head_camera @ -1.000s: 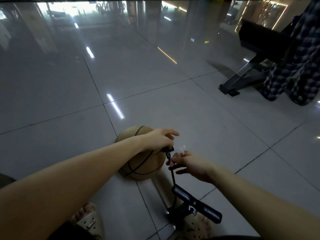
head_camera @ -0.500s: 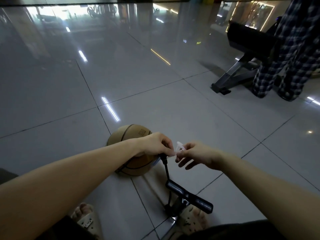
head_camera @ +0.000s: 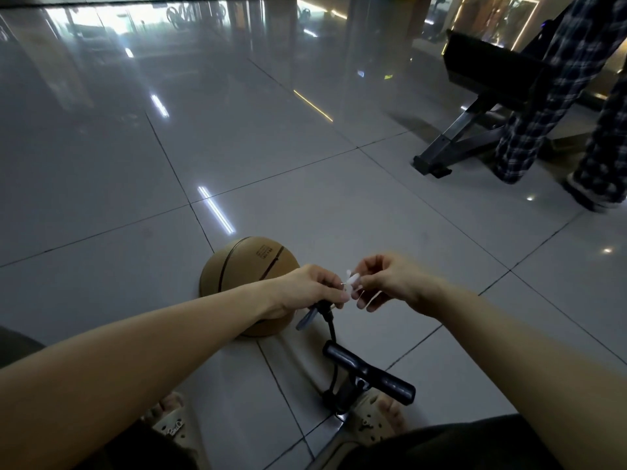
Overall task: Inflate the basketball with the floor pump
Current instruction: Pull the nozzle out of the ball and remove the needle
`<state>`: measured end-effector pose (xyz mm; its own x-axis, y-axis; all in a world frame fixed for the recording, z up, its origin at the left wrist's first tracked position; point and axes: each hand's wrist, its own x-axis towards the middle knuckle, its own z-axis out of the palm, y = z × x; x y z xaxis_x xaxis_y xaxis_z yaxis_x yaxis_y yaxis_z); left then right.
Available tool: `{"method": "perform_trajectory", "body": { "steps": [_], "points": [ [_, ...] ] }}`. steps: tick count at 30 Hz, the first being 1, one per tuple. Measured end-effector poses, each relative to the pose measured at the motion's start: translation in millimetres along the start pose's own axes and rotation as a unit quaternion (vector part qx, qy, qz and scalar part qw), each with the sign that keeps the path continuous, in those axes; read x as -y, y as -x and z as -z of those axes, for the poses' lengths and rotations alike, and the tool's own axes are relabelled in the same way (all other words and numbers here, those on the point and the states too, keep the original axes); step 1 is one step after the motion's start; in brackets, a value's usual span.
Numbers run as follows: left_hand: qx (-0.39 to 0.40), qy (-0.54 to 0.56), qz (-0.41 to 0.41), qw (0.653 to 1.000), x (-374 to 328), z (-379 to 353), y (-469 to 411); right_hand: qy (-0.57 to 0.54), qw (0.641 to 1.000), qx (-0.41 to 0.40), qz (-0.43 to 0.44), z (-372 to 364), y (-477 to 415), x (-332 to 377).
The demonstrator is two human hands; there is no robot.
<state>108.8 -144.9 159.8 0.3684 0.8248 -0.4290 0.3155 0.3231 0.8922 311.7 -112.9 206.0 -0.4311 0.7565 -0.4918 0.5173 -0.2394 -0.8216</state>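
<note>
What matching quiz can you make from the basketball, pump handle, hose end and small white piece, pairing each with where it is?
1 basketball
2 pump handle
3 hose end
4 white piece

A pinched by the right hand
B on the floor, beyond the left hand
C gripped by the left hand
D near the right sandalled foot

Pairs: 1-B, 2-D, 3-C, 4-A

One basketball is lying at lower centre, and one floor pump with one black hose is standing just below it. Two hands, the left hand and the right hand, are meeting at one small white piece. Two sandals, the left sandal and the right sandal, are showing along the bottom edge. One bench and two plaid legs are occupying the upper right.
</note>
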Motion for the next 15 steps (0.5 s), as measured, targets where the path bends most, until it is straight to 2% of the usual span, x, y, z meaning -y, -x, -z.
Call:
{"method": "perform_trajectory", "body": {
  "steps": [4,7,11,15],
  "points": [
    [-0.063,0.022,-0.003,0.998,4,0,2,0.070,0.994,-0.086,-0.006,9,2,-1],
    [-0.118,0.047,0.005,0.992,4,2,1,0.019,0.994,-0.105,0.016,12,7,-1],
    [-0.187,0.021,0.031,0.982,1,2,-2,-0.054,0.992,-0.112,0.026,2,8,-3],
    [-0.203,0.025,0.024,0.979,1,-4,-1,-0.072,0.989,-0.124,0.033,-8,6,-5]
  ]
}}
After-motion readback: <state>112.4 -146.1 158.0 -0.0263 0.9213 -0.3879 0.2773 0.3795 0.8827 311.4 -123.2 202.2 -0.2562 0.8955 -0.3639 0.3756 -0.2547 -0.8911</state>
